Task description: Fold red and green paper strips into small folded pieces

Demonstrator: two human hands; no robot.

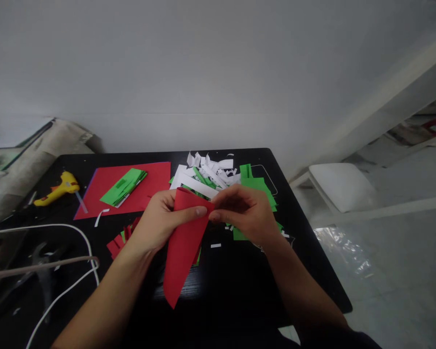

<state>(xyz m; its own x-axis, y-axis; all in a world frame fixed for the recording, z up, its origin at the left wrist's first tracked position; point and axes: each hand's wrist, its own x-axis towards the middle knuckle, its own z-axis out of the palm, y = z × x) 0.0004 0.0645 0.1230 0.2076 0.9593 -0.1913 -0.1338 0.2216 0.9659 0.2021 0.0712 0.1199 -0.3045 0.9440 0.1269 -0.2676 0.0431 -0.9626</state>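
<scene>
A sheet of red paper (183, 242), rolled into a cone-like shape with its point hanging down, is held over the black table. My left hand (163, 215) grips it from the left, thumb pressed on the front and the other fingers hidden behind. At the paper's upper right edge, my right hand (243, 211) pinches the corner between thumb and fingers. Behind both hands lies a heap of white paper scraps (212, 167) mixed with green strips. Green paper pieces (256, 184) lie beyond my right hand, and red paper strips (116, 245) sit left of my left wrist.
A yellow glue gun (61, 189) lies at the table's left, beside red sheets (94, 194) bearing a stack of green paper (125, 186). A white cable (72, 226) loops over the left side. Right of the table (312, 276) stands a white stool (339, 186).
</scene>
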